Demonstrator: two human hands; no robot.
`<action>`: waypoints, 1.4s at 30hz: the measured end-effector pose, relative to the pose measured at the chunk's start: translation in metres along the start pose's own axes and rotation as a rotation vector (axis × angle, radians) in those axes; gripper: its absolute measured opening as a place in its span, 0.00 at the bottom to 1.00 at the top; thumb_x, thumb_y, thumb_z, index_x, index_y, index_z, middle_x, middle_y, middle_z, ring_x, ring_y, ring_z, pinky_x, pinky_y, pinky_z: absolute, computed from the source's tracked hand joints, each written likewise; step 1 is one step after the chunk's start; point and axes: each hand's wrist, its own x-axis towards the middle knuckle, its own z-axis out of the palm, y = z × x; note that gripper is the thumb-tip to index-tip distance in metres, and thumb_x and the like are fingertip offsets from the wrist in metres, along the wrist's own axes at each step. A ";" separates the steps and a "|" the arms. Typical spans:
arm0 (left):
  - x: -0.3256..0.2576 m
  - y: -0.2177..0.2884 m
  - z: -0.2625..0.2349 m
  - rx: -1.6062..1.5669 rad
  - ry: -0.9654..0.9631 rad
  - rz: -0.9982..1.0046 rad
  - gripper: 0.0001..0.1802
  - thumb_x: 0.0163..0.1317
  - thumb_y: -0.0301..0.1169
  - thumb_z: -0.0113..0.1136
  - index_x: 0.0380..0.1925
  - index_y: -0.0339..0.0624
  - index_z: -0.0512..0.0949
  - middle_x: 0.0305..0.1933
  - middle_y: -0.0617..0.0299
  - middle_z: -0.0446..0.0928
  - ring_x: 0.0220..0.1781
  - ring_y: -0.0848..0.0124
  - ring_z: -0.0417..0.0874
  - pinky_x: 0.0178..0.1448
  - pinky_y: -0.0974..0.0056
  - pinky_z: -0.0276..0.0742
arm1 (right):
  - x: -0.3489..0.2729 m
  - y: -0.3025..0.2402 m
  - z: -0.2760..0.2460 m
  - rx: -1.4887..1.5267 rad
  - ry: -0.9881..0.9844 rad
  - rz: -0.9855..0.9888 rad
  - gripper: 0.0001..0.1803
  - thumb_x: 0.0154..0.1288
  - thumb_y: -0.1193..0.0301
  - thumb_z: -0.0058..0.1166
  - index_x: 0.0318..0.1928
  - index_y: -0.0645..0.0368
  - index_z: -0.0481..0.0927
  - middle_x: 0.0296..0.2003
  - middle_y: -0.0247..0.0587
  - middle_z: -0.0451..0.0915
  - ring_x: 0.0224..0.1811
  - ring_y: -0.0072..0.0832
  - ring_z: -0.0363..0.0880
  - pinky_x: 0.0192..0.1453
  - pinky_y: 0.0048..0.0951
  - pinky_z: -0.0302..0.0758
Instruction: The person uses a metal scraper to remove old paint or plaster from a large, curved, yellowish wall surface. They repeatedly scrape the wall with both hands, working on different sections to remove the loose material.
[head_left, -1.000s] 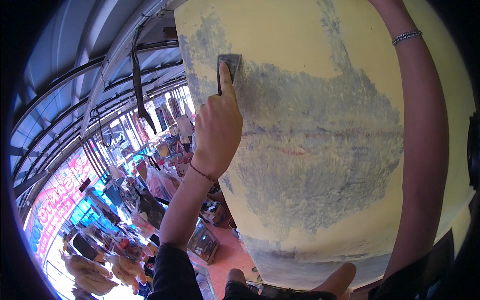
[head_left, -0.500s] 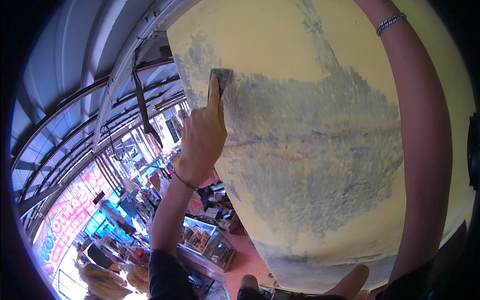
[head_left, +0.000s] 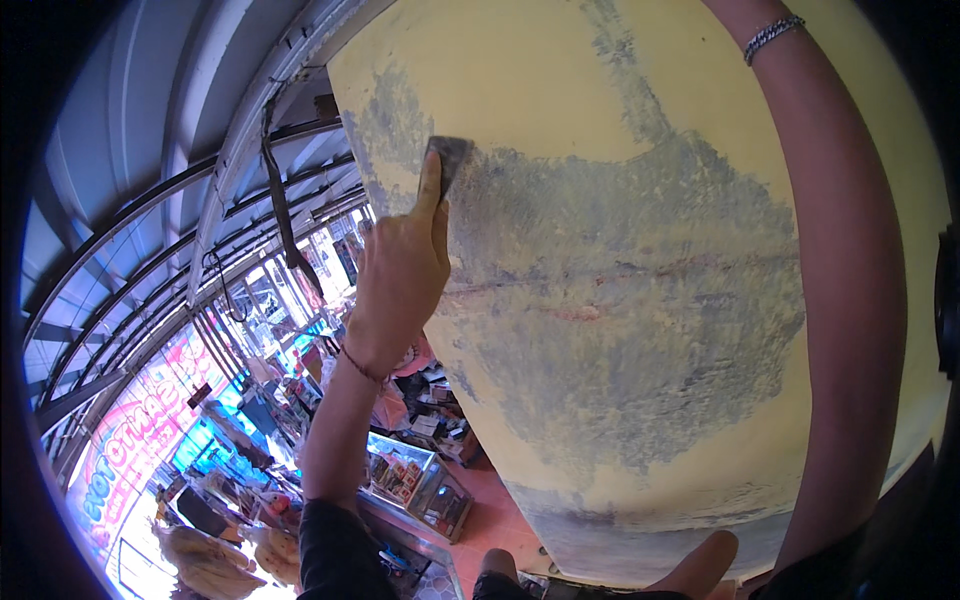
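My left hand [head_left: 398,265] grips a putty knife [head_left: 452,158], its index finger stretched along the tool toward the dark, flat blade. The blade rests against the yellow wall [head_left: 520,75], near the upper left corner of a large rough grey patch [head_left: 610,215]. A reddish, cracked line [head_left: 640,275] crosses this patch. My right arm [head_left: 850,260], wearing a chain bracelet [head_left: 774,38], reaches up along the right side of the wall; its hand lies beyond the top edge, out of sight.
Far below on the left stands a glass display case [head_left: 415,485] on reddish floor tiles [head_left: 490,510]. Cluttered goods and a pink banner [head_left: 150,430] lie beyond. Metal roof beams [head_left: 180,190] and a hanging dark strip [head_left: 285,215] are at upper left. My knees [head_left: 700,565] show at the bottom.
The putty knife has slid slightly right across the wall, its blade tilting a little more. My right arm has hardly moved.
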 end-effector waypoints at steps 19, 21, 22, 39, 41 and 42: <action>-0.005 -0.012 0.005 -0.127 -0.068 -0.024 0.28 0.79 0.30 0.49 0.75 0.32 0.64 0.15 0.45 0.75 0.17 0.51 0.81 0.26 0.49 0.78 | -0.002 0.001 0.006 -0.044 0.047 -0.026 0.26 0.72 0.63 0.50 0.62 0.68 0.76 0.67 0.68 0.72 0.75 0.57 0.66 0.79 0.50 0.63; -0.007 -0.012 0.006 -0.164 -0.077 -0.006 0.28 0.79 0.30 0.50 0.75 0.31 0.64 0.15 0.44 0.75 0.18 0.47 0.83 0.26 0.46 0.78 | -0.001 0.003 0.007 -0.039 0.048 -0.010 0.26 0.72 0.63 0.50 0.63 0.68 0.76 0.67 0.68 0.72 0.75 0.57 0.66 0.80 0.50 0.62; -0.008 -0.011 0.006 -0.158 -0.075 0.011 0.28 0.79 0.30 0.50 0.75 0.31 0.64 0.15 0.44 0.75 0.18 0.47 0.82 0.26 0.45 0.78 | 0.000 0.004 0.007 -0.042 0.008 -0.002 0.26 0.72 0.62 0.50 0.63 0.68 0.76 0.68 0.68 0.71 0.75 0.57 0.65 0.80 0.50 0.62; -0.006 -0.002 0.011 -0.128 0.026 0.025 0.27 0.79 0.31 0.50 0.73 0.31 0.66 0.15 0.43 0.75 0.17 0.49 0.81 0.27 0.45 0.77 | -0.002 0.001 0.005 -0.027 0.001 -0.013 0.26 0.72 0.63 0.49 0.64 0.68 0.75 0.68 0.65 0.72 0.75 0.55 0.66 0.80 0.48 0.62; -0.003 -0.001 0.013 -0.118 0.090 -0.010 0.27 0.79 0.31 0.50 0.74 0.31 0.66 0.15 0.43 0.75 0.17 0.49 0.81 0.26 0.46 0.77 | 0.000 0.002 0.005 -0.033 0.034 -0.012 0.26 0.72 0.63 0.49 0.62 0.68 0.77 0.65 0.65 0.74 0.73 0.55 0.68 0.79 0.48 0.63; -0.003 -0.001 0.014 -0.134 0.012 -0.042 0.27 0.79 0.31 0.50 0.74 0.32 0.66 0.15 0.43 0.75 0.17 0.49 0.81 0.26 0.47 0.77 | -0.001 0.002 0.005 -0.033 0.045 -0.018 0.25 0.71 0.64 0.49 0.61 0.68 0.77 0.64 0.64 0.75 0.72 0.55 0.69 0.78 0.48 0.64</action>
